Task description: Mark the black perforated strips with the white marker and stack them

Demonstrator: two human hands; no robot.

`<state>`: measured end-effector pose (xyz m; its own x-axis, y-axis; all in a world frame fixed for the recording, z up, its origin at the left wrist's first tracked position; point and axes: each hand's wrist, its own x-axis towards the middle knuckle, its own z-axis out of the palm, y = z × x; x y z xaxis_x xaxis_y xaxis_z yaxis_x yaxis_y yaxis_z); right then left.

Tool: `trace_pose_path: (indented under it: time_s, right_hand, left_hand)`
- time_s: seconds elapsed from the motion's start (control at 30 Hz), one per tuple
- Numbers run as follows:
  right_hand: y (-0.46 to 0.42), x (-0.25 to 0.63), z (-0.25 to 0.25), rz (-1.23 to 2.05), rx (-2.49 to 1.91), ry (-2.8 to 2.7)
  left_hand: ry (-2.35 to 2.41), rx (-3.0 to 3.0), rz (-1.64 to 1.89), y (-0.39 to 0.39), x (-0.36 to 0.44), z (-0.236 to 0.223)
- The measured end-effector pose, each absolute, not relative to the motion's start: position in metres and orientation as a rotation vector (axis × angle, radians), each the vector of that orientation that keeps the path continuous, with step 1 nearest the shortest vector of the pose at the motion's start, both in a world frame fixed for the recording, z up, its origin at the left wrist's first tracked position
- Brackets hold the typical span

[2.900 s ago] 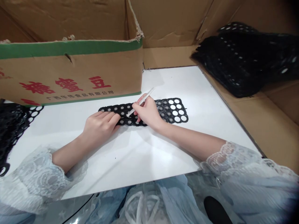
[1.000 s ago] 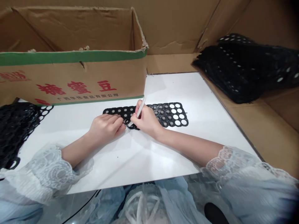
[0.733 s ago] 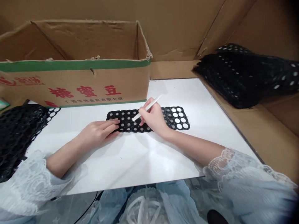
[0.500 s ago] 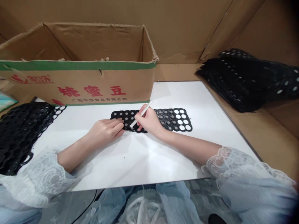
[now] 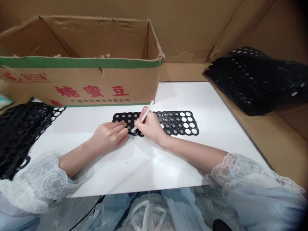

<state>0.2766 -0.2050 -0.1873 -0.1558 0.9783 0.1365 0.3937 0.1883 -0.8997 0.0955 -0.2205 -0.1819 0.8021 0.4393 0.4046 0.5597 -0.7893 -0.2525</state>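
Observation:
A black sheet with rows of round cells [image 5: 171, 120] lies flat on the white board. Many of its cells show grey discs; those at the right end show white. My left hand [image 5: 110, 134] grips the sheet's lower left edge, fingertips on top and the thumb partly hidden. In my right hand [image 5: 150, 126] is a slim white pen-like tool [image 5: 148, 110], held slanted like a pencil. Its tip points down at the sheet's lower edge, close to my left fingertips. The right hand covers the sheet's middle.
An open cardboard box [image 5: 96, 77] stands behind the sheet on the left. A heap of black perforated sheets [image 5: 21, 138] lies at the left, another black stack [image 5: 250, 83] at the far right. Cardboard walls [image 5: 187, 29] close off the back; the white board [image 5: 144, 173] ends near my lap.
My right hand and the white tool have shifted slightly left along the sheet, uncovering a white cell near the middle. My left hand stays at the sheet's left end. The view has tilted slightly.

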Motion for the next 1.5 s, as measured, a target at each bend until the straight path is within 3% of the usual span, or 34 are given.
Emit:
trace_pose_path:
  time_s: [0.2,0.33,0.53,0.8,1.17,1.5]
  right_hand:
    - [-0.209,0.278,-0.182,0.842,-1.279,-1.810]
    - [-0.202,0.281,-0.182,1.067,-1.233,-1.610]
    - [-0.188,0.279,-0.186,1.211,-1.252,-1.442]
    - [-0.189,0.276,-0.194,1.092,-1.289,-1.494]
    - [-0.185,0.272,-0.193,1.030,-1.376,-1.530]
    - [-0.185,0.272,-0.193,0.771,-1.347,-1.765]
  left_hand:
    - [-1.058,-2.509,-0.578,-0.222,0.097,-0.188]
    - [-0.947,-2.716,-0.464,-0.216,0.089,-0.183]
    - [-1.180,-2.760,-0.412,-0.217,0.095,-0.179]
    - [-0.767,-2.785,-0.265,-0.204,0.086,-0.177]
    - [-1.133,-2.638,-0.392,-0.212,0.096,-0.184]
    - [-1.331,-2.449,-0.518,-0.211,0.102,-0.192]
